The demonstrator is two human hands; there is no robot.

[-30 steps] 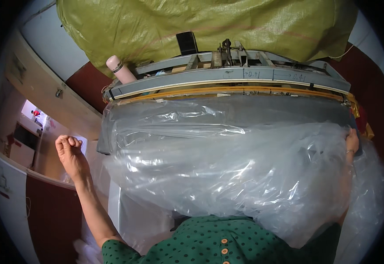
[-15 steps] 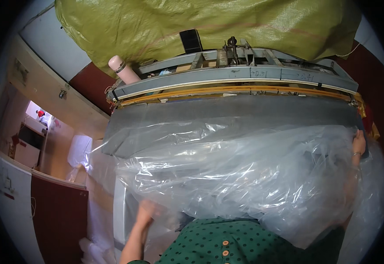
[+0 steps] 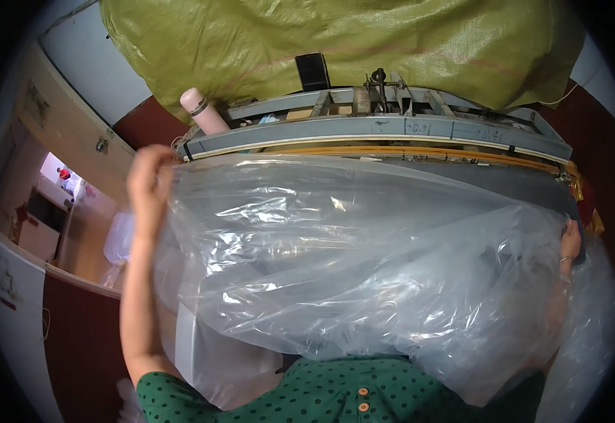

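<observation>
A wide sheet of clear plastic film (image 3: 335,254) is spread over the grey worktop (image 3: 490,175), wrinkled and shiny, and drapes down to my front. At the far left my left hand (image 3: 151,185) is raised, its fingers closed on the film's far left corner; it is slightly blurred. On the right side, my right hand (image 3: 569,241) grips the film's right edge near the worktop's end. Film covers part of my right forearm. The film's far edge is stretched between both hands and sags toward the right.
Behind the worktop runs a grey metal frame (image 3: 385,127) with a clamp-like fitting (image 3: 379,84). A pink flask (image 3: 205,113) leans at its left end, and a black flat object (image 3: 312,72) rests against a large yellow-green woven sack (image 3: 420,39). Leftward is an open doorway (image 3: 75,204).
My left hand has moved from near my body up to the far left, drawing the film's edge across the worktop. The right hand stays at the right edge, slightly lower.
</observation>
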